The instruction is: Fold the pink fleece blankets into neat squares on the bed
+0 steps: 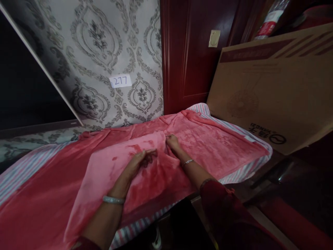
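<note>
A pink plush blanket (208, 142) is spread over a surface with a striped cover. One part is folded over in the middle, its paler pink side (104, 170) facing up. My right hand (172, 141) is closed on the blanket at the upper edge of this folded part, fingers pinched together. Just left of it, my left hand (142, 161) rests over the fold, fingers loosely bent and apart. Darker streaks mark the pile near both hands.
The striped cover (246, 173) shows around the blanket's edges. A large cardboard box (270, 90) leans at the right, with a plastic bottle (270, 21) behind it. A dark screen (31, 80) stands at the left. Patterned wallpaper bears a paper label (120, 81) reading 277.
</note>
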### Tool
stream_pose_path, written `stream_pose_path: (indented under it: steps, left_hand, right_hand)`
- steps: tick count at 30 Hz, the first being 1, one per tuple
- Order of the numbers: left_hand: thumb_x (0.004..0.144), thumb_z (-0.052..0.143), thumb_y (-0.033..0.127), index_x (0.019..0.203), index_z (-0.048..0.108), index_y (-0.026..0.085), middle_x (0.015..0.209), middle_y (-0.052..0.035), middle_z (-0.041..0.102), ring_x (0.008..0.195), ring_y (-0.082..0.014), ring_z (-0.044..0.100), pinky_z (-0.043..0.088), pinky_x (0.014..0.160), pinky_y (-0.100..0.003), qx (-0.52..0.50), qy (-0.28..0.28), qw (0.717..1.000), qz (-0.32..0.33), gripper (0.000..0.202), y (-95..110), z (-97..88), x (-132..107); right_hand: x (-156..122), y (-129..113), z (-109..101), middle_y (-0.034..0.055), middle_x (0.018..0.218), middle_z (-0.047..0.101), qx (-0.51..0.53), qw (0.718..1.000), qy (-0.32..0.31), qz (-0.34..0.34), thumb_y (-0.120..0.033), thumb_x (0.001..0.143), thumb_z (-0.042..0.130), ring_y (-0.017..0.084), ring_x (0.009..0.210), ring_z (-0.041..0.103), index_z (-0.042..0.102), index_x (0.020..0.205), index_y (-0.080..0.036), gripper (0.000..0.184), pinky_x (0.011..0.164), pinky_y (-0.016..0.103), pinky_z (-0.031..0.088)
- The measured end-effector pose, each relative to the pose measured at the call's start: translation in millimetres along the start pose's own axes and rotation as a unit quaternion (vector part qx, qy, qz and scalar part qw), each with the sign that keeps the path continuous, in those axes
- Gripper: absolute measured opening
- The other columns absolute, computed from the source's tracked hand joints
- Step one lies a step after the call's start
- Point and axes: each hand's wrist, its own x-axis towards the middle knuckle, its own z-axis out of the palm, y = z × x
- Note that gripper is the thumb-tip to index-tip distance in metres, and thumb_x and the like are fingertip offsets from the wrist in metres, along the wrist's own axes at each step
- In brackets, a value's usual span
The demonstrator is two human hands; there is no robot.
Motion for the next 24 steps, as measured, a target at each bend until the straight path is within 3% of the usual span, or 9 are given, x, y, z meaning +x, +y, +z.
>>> stream_pose_path:
  steps: [3,6,9,11,14,16,20,24]
  left_hand:
    - [0.081,0.070,0.062,0.126,0.073,0.024,0.115,-0.0103,0.073,0.076,-0.0165,0.060,0.042,0.059,-0.026,0.114,-0.014,0.993,0.033,0.059,-1,-3.1,0]
    - [0.084,0.070,0.054,0.136,0.066,0.026,0.121,-0.0098,0.070,0.092,-0.0214,0.063,0.049,0.076,-0.032,0.246,-0.023,0.964,0.098,0.059,-1,2.3,-2]
    - [0.089,0.062,0.049,0.139,0.062,0.023,0.129,-0.0132,0.064,0.113,-0.0277,0.061,0.049,0.096,-0.042,0.410,-0.032,0.890,0.198,0.056,-3,16.5,-6]
    - [0.093,0.056,0.046,0.144,0.058,0.024,0.145,-0.0141,0.056,0.132,-0.0308,0.051,0.040,0.111,-0.049,0.504,-0.059,0.826,0.244,0.055,-4,27.2,-8]
    - [0.097,0.051,0.043,0.151,0.049,0.029,0.160,-0.0099,0.043,0.148,-0.0320,0.036,0.026,0.121,-0.055,0.597,-0.140,0.753,0.238,0.056,-5,38.4,-8]
    - [0.098,0.049,0.042,0.154,0.045,0.029,0.164,-0.0082,0.038,0.153,-0.0328,0.028,0.021,0.122,-0.059,0.626,-0.174,0.728,0.219,0.058,-6,41.4,-6]
    - [0.099,0.047,0.042,0.155,0.043,0.031,0.166,-0.0061,0.034,0.155,-0.0311,0.022,0.013,0.124,-0.058,0.628,-0.182,0.725,0.215,0.057,-7,40.7,-3]
    - [0.097,0.051,0.043,0.153,0.046,0.034,0.165,-0.0056,0.037,0.154,-0.0322,0.025,0.010,0.125,-0.056,0.580,-0.174,0.770,0.202,0.057,-9,39.1,-2]
  right_hand:
    - [0,5,-6,0.0003,0.065,0.064,-0.010,1.000,0.001,0.008,-0.025,0.072,0.067,0.021,0.077,0.064,0.062,0.064,-0.021,0.010,0.074,0.031,0.053]
    - [-1,4,-12,-0.0010,0.059,0.061,-0.007,1.000,-0.019,0.008,-0.028,0.073,0.069,0.019,0.071,0.062,0.060,0.059,-0.021,0.018,0.071,0.029,0.053]
    - [-3,-3,-17,-0.0021,0.059,0.062,0.007,0.999,-0.052,0.009,-0.030,0.073,0.071,0.016,0.066,0.060,0.064,0.063,-0.019,0.016,0.067,0.027,0.053]
    - [-3,-7,-18,-0.0023,0.061,0.063,0.019,0.997,-0.073,0.013,-0.029,0.072,0.071,0.015,0.064,0.059,0.066,0.066,-0.018,0.014,0.065,0.025,0.052]
    - [-1,-12,-18,-0.0033,0.059,0.062,0.034,0.995,-0.090,0.025,-0.028,0.071,0.072,0.013,0.062,0.056,0.065,0.066,-0.017,0.014,0.063,0.023,0.050]
    - [1,-13,-19,-0.0040,0.056,0.059,0.041,0.994,-0.097,0.037,-0.028,0.071,0.071,0.012,0.060,0.054,0.062,0.062,-0.018,0.016,0.061,0.022,0.048]
    - [1,-15,-25,-0.0048,0.049,0.051,0.061,0.991,-0.106,0.059,-0.032,0.077,0.065,0.010,0.051,0.045,0.054,0.057,-0.019,0.027,0.053,0.021,0.042]
    - [-15,-11,-40,-0.0040,0.047,0.048,0.083,0.987,-0.116,0.072,-0.041,0.085,0.059,0.011,0.046,0.041,0.055,0.061,-0.019,0.032,0.048,0.022,0.038]
